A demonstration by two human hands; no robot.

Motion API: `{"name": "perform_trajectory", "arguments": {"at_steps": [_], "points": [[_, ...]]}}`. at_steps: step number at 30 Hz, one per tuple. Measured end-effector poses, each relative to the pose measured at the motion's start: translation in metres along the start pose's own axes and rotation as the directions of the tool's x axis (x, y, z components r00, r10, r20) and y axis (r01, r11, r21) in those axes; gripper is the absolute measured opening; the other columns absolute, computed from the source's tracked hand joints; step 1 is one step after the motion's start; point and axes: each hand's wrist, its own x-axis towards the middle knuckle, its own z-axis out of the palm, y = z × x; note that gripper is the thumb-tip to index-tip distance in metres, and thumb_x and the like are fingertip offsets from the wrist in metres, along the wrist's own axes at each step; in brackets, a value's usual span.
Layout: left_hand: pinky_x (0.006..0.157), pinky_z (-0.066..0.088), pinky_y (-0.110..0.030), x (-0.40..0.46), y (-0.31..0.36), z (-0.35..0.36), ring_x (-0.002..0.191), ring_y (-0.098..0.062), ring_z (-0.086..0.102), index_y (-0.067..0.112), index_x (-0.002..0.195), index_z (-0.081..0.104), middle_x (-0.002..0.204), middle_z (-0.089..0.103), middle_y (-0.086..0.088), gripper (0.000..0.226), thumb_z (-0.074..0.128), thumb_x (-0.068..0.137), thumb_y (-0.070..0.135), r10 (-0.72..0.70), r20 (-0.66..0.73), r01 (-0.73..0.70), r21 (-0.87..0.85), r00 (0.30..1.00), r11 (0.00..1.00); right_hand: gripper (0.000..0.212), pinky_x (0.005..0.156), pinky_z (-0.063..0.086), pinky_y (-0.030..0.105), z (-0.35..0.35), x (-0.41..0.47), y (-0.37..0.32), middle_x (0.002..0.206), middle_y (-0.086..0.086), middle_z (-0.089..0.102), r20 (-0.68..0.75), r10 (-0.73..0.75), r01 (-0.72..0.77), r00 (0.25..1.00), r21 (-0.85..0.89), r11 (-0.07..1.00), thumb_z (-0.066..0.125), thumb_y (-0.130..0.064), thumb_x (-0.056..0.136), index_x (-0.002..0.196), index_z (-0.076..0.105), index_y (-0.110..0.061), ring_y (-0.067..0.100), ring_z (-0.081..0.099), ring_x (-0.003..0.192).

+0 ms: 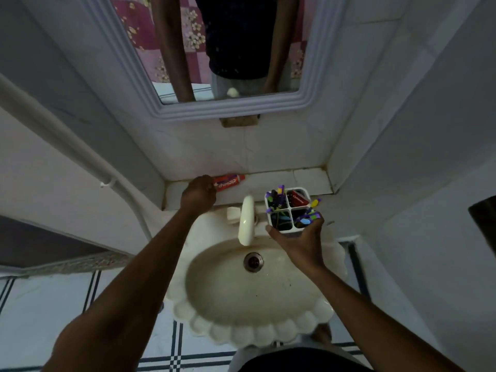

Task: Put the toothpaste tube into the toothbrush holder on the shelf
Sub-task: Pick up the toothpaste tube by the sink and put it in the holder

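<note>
A red toothpaste tube (230, 181) lies flat on the white tiled shelf (308, 179) against the back wall. My left hand (199, 193) rests on the tube's left end, fingers curled over it. A white four-compartment toothbrush holder (288, 229) stands at the shelf's front edge, right of the tap. It holds several purple and yellow toothbrushes and a second red tube in its far right compartment. My right hand (302, 242) grips the holder from the near side, thumb on its left wall.
A cream tap (246, 220) juts over the scalloped basin (252, 326) between my hands. A framed mirror (228, 49) hangs above the shelf. A white pipe (80, 149) runs down the left wall. Walls close in on both sides.
</note>
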Motion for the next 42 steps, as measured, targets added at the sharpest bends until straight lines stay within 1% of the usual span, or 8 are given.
{"name": "perform_trajectory", "arguments": {"at_steps": [6, 11, 15, 18, 22, 27, 33, 42], "points": [[0.118, 0.038, -0.049, 0.036, -0.017, 0.012, 0.143, -0.037, 0.045, 0.018, 0.158, 0.045, 0.159, 0.049, -0.012, 0.049, 0.045, 0.113, 0.037, -0.061, 0.090, 0.033, 0.288, 0.994, 0.957, 0.114, 0.111, 0.061, 0.045, 0.003, 0.005, 0.009, 0.140, -0.017, 0.062, -0.016, 0.003, -0.004, 1.000, -0.020, 1.000, 0.105, -0.073, 0.051, 0.136, 0.035, -0.044, 0.007, 0.069, 0.126], [0.114, 0.041, -0.051, 0.044, -0.020, 0.015, 0.136, -0.039, 0.047, 0.014, 0.146, 0.060, 0.145, 0.055, -0.016, 0.048, 0.058, 0.105, 0.037, -0.018, 0.065, -0.013, 0.448, 0.998, 0.894, 0.110, 0.110, 0.060, 0.039, 0.002, 0.004, 0.010, 0.139, -0.021, 0.061, -0.019, -0.005, 0.005, 1.000, -0.031, 1.000, 0.106, -0.072, 0.052, 0.134, 0.034, -0.055, 0.000, 0.066, 0.126], [0.089, 0.049, -0.043, 0.030, -0.006, -0.004, 0.109, -0.034, 0.065, 0.017, 0.113, 0.079, 0.117, 0.071, -0.010, 0.036, 0.060, 0.103, 0.046, 0.127, -0.109, -0.099, 0.232, 0.986, 0.968, 0.109, 0.108, 0.058, 0.032, 0.001, 0.002, 0.007, 0.137, -0.023, 0.061, -0.008, -0.007, 0.007, 1.000, -0.040, 0.999, 0.105, -0.073, 0.053, 0.133, 0.035, -0.051, -0.006, 0.065, 0.124], [0.063, 0.047, -0.033, 0.006, 0.022, -0.025, 0.079, -0.022, 0.066, 0.021, 0.080, 0.078, 0.088, 0.068, -0.002, 0.050, 0.059, 0.102, 0.062, 0.206, -0.275, -0.192, 0.074, 0.939, 0.979, 0.113, 0.109, 0.058, 0.032, -0.001, 0.001, 0.004, 0.138, -0.022, 0.061, 0.007, -0.006, 0.007, 1.000, -0.042, 0.999, 0.104, -0.075, 0.052, 0.136, 0.035, -0.042, -0.004, 0.065, 0.124], [0.058, 0.041, -0.027, -0.034, 0.069, -0.064, 0.075, -0.011, 0.060, 0.021, 0.091, 0.080, 0.091, 0.073, 0.003, 0.042, 0.067, 0.096, 0.060, 0.314, -0.415, -0.329, 0.037, 0.854, 0.943, 0.119, 0.111, 0.059, 0.043, -0.006, -0.003, -0.001, 0.142, -0.011, 0.059, 0.044, -0.007, 0.010, 0.999, -0.060, 0.998, 0.103, -0.076, 0.052, 0.139, 0.032, -0.036, 0.011, 0.066, 0.127], [0.068, 0.059, -0.031, -0.080, 0.121, -0.089, 0.082, -0.012, 0.073, 0.026, 0.111, 0.081, 0.098, 0.082, 0.004, 0.031, 0.071, 0.097, 0.051, 0.467, -0.240, -0.454, 0.111, 0.851, 0.884, 0.124, 0.110, 0.061, 0.046, -0.012, -0.006, -0.008, 0.143, -0.009, 0.059, 0.060, -0.008, 0.012, 0.998, -0.062, 0.998, 0.105, -0.069, 0.055, 0.147, 0.032, -0.029, 0.016, 0.066, 0.128], [0.062, 0.044, -0.027, -0.107, 0.147, -0.055, 0.085, -0.017, 0.071, 0.028, 0.107, 0.080, 0.097, 0.081, 0.005, 0.028, 0.069, 0.098, 0.052, 0.531, -0.083, -0.482, 0.324, 0.843, 0.814, 0.134, 0.111, 0.059, 0.044, -0.016, -0.009, -0.013, 0.149, -0.003, 0.055, 0.079, 0.005, 0.001, 0.997, -0.082, 0.997, 0.104, -0.069, 0.055, 0.155, 0.028, -0.024, 0.020, 0.064, 0.134], [0.084, 0.056, -0.038, -0.117, 0.151, -0.011, 0.101, -0.026, 0.074, 0.026, 0.123, 0.071, 0.114, 0.077, 0.002, 0.028, 0.061, 0.100, 0.036, 0.536, 0.013, -0.493, 0.408, 0.844, 0.768, 0.145, 0.117, 0.056, 0.049, -0.025, -0.011, -0.018, 0.160, 0.002, 0.048, 0.122, 0.008, 0.001, 0.993, -0.077, 0.997, 0.104, -0.066, 0.060, 0.167, 0.017, -0.020, 0.023, 0.057, 0.145]]}}
